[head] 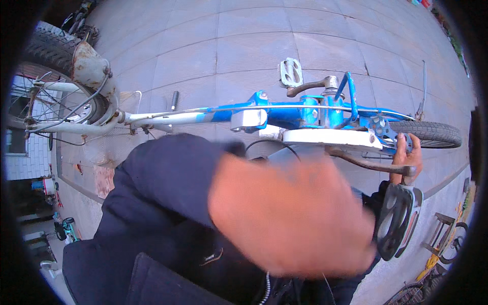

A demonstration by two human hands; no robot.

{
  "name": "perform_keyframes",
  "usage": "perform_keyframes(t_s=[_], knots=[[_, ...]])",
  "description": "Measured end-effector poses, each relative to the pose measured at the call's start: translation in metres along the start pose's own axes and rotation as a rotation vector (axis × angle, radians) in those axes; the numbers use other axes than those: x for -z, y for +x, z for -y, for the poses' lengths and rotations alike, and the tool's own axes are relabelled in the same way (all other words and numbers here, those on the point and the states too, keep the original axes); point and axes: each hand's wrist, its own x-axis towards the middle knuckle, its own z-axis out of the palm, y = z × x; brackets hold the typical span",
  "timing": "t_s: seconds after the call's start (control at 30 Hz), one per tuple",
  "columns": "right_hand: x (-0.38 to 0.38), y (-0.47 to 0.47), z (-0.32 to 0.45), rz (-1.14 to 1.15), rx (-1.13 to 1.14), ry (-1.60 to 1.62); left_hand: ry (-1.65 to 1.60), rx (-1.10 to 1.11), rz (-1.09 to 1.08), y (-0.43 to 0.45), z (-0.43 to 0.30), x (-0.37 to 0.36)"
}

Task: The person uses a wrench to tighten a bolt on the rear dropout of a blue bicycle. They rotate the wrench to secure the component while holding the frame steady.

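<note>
A bicycle with a blue and white frame spans the view, its front fork and wheel at the left. My left hand, large and blurred, is near the camera in front of the white chain guard; its fingers cannot be made out. At the right, beside the rear wheel, my right hand has its fingers around the end of a flat metal piece with holes, perhaps a spanner. The near crank crosses in front of this hand. Below it hangs a black pedal.
Beyond the frame is a light pedal on the far crank. A tool-like rod with a black grip is on the paving behind the frame. A metal stand and other bicycles are at the lower right. A small turquoise wheeled object is at the lower left.
</note>
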Motion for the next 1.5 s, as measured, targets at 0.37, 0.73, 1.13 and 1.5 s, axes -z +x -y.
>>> perform_keyframes(t_s=[0.37, 0.73, 1.13, 1.5], knots=[[-0.008, -0.014, -0.016, 0.002, 0.012, 0.084, 0.652, 0.999, -0.847, -0.185, 0.058, 0.040], [-0.009, -0.012, -0.028, 0.042, 0.013, 0.150, 0.660, 1.352, -0.647, -0.237, 0.087, -0.010], [-0.003, 0.017, -0.014, 0.116, 0.152, 0.012, 0.519, 1.337, -0.492, -0.253, 0.094, 0.002], [-0.008, 0.004, -0.043, 0.227, 0.014, 0.174, 0.485, 1.441, -0.531, -0.243, 0.089, -0.001]])
